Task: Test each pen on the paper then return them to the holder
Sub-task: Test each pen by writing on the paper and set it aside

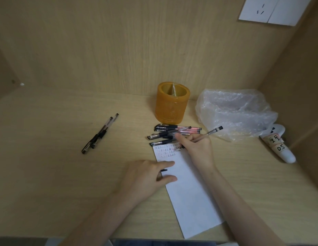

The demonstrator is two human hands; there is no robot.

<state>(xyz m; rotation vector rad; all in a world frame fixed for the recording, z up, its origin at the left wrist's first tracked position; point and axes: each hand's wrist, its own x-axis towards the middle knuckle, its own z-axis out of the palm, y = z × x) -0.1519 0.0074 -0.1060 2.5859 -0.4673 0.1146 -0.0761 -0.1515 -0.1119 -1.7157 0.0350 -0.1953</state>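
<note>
My right hand [195, 148] grips a pen [210, 132] in a writing hold, its tip on the top of the white paper strip [188, 196], where rows of small marks are written. My left hand [147, 176] presses on the paper's left edge and holds a black pen cap [163, 170] between thumb and finger. Several capped pens [172, 132] lie in a pile just above the paper. Two more pens [99, 134] lie side by side to the left. The orange round holder [172, 102] stands behind the pile near the back wall.
A crumpled clear plastic bag [234, 112] lies to the right of the holder. A white tube with handwritten labels [279, 146] rests by the right wall. Wooden walls enclose the desk at the back and on both sides. A white socket plate [272, 10] is on the wall.
</note>
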